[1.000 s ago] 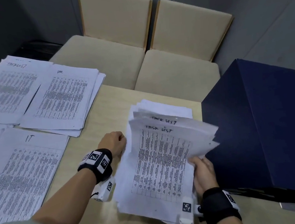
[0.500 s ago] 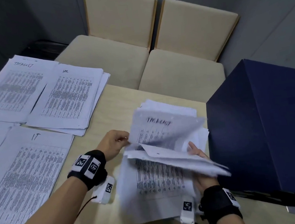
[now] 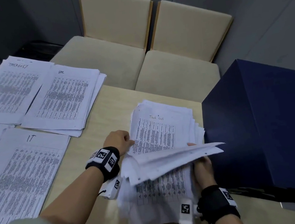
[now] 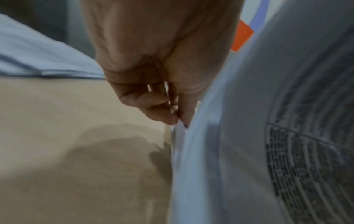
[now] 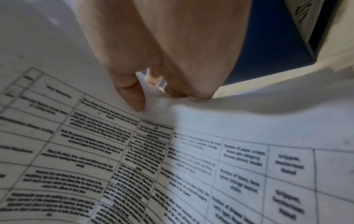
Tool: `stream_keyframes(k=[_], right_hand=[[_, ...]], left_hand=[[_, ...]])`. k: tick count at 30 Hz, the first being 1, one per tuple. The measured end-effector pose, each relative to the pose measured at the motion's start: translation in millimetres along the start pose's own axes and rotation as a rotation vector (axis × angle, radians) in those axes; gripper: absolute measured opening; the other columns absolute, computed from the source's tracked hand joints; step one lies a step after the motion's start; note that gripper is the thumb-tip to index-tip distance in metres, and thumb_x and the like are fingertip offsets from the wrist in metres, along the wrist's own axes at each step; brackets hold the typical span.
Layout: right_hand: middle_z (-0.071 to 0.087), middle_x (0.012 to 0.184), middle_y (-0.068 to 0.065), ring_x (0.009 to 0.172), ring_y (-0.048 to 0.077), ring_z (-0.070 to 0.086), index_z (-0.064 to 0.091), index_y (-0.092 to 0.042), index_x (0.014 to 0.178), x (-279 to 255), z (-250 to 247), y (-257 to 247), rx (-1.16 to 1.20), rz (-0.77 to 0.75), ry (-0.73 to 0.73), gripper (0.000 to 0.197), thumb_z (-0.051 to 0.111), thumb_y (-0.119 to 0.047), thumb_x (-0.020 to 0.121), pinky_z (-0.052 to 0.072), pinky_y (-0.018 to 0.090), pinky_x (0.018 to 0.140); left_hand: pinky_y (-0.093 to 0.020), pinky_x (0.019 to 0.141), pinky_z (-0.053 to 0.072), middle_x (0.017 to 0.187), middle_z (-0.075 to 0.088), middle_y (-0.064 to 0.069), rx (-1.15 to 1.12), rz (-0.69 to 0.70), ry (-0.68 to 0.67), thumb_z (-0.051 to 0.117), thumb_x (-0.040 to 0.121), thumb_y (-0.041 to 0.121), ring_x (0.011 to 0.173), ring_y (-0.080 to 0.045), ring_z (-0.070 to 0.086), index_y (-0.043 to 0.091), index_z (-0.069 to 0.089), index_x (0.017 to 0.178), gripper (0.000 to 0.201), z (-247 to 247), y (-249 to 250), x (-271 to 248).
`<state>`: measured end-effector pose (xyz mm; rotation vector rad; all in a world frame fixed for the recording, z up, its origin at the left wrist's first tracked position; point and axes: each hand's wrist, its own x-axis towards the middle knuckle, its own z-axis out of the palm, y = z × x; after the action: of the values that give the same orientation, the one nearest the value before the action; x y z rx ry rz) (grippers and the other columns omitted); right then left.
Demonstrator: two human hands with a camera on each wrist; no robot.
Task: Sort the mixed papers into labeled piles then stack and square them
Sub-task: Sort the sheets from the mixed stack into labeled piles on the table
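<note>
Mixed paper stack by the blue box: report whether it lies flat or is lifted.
Partly lifted. The right hand holds upper sheets of the mixed stack up, while the left hand pinches a "Task list" sheet.

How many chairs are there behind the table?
2. Both beige, side by side past the table's far edge: the left chair and the right chair. Others may lie out of view.

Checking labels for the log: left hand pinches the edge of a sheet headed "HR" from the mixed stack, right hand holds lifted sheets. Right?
Not quite. The sheet that the left hand pinches is headed "Task List", not "HR", as the head view shows. The right hand does hold the lifted sheets.
</note>
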<state>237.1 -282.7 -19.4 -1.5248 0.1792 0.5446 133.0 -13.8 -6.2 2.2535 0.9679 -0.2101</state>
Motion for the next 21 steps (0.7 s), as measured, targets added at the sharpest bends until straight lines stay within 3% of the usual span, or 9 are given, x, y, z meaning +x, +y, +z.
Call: stream_keyframes(k=[3, 5, 7, 9, 13, 15, 17, 19, 21], right_hand=[[0.069, 0.088, 0.009, 0.092, 0.023, 0.058, 0.067, -0.008, 0.08, -6.6, 7.2, -3.0, 0.006, -0.022, -0.002, 0.019, 0.058, 0.008, 0.084, 0.045, 0.036, 0.086], [0.07, 0.084, 0.009, 0.09, 0.023, 0.059, 0.068, -0.01, 0.076, -2.5, 5.1, 1.9, -0.009, -0.027, 0.045, 0.02, 0.06, 0.006, 0.083, 0.046, 0.036, 0.084], [0.072, 0.088, 0.006, 0.091, 0.023, 0.062, 0.07, -0.011, 0.079, -0.4, 6.1, 5.0, -0.001, -0.022, 0.077, 0.019, 0.061, 0.004, 0.085, 0.049, 0.036, 0.087], [0.073, 0.097, 0.006, 0.094, 0.023, 0.064, 0.074, -0.014, 0.084, 0.5, 9.0, 8.6, 0.033, -0.014, 0.091, 0.021, 0.059, -0.001, 0.091, 0.05, 0.043, 0.096], [0.075, 0.103, 0.006, 0.099, 0.026, 0.068, 0.081, -0.022, 0.087, 0.0, 13.2, 6.2, 0.126, 0.045, -0.004, 0.025, 0.06, -0.008, 0.092, 0.052, 0.042, 0.092], [0.072, 0.117, 0.007, 0.114, 0.027, 0.064, 0.078, -0.018, 0.104, 4.2, 13.7, 6.4, 0.12, 0.064, -0.034, 0.019, 0.069, -0.022, 0.088, 0.048, 0.045, 0.102], [0.071, 0.12, 0.004, 0.119, 0.026, 0.061, 0.075, -0.017, 0.11, 8.5, 12.0, 6.8, 0.125, 0.063, -0.053, 0.032, 0.076, -0.033, 0.083, 0.046, 0.047, 0.104], [0.075, 0.096, -0.005, 0.1, 0.024, 0.065, 0.075, -0.019, 0.095, 4.9, 8.6, -1.5, 0.059, 0.053, -0.089, 0.016, 0.074, -0.023, 0.08, 0.051, 0.041, 0.089], [0.075, 0.081, -0.005, 0.079, 0.016, 0.068, 0.072, -0.022, 0.087, -0.3, 2.2, -6.6, 0.012, 0.072, -0.183, 0.012, 0.07, -0.015, 0.077, 0.054, 0.032, 0.073]], left_hand=[[-0.027, 0.065, 0.044, 0.086, 0.063, -0.004, 0.276, 0.072, -0.011, 0.059, 0.09, 0.022, 0.078, -0.025, 0.059, 0.015, 0.06, 0.084, 0.009, -6.6, 3.7, -8.6], [-0.031, 0.079, 0.05, 0.097, 0.063, -0.007, 0.353, 0.057, -0.003, 0.059, 0.089, 0.012, 0.091, -0.027, 0.063, 0.011, 0.064, 0.104, 0.016, -10.2, 2.2, -15.5], [-0.034, 0.079, 0.054, 0.083, 0.058, -0.004, 0.462, 0.098, 0.024, 0.054, 0.095, 0.019, 0.08, -0.026, 0.061, 0.01, 0.064, 0.096, 0.013, -13.7, -1.9, -17.3], [-0.035, 0.068, 0.055, 0.071, 0.055, -0.003, 0.455, 0.133, 0.073, 0.047, 0.1, 0.034, 0.066, -0.024, 0.056, 0.013, 0.06, 0.08, 0.032, -16.3, -9.2, -14.9], [-0.031, 0.057, 0.036, 0.059, 0.054, -0.001, 0.143, 0.287, 0.049, 0.053, 0.099, 0.027, 0.056, -0.021, 0.049, 0.017, 0.051, 0.066, 0.035, -17.5, -24.8, -14.0], [-0.033, 0.065, 0.045, 0.067, 0.066, 0.0, -0.175, 0.362, -0.03, 0.06, 0.094, 0.014, 0.064, -0.021, 0.059, 0.013, 0.063, 0.072, 0.023, -19.6, -29.3, -16.4], [-0.029, 0.083, 0.052, 0.09, 0.077, -0.002, -0.467, 0.35, -0.177, 0.064, 0.089, 0.0, 0.083, -0.014, 0.069, 0.005, 0.076, 0.089, 0.013, -21.9, -28.7, -19.7], [-0.027, 0.089, 0.051, 0.099, 0.075, -0.016, -0.637, 0.298, -0.334, 0.06, 0.084, -0.013, 0.09, -0.015, 0.069, -0.004, 0.075, 0.083, 0.017, -23.0, -24.0, -24.3], [-0.024, 0.084, 0.052, 0.101, 0.074, -0.017, -0.707, 0.22, -0.355, 0.052, 0.083, -0.019, 0.092, -0.019, 0.069, 0.002, 0.074, 0.076, 0.032, -21.2, -18.4, -22.9]])
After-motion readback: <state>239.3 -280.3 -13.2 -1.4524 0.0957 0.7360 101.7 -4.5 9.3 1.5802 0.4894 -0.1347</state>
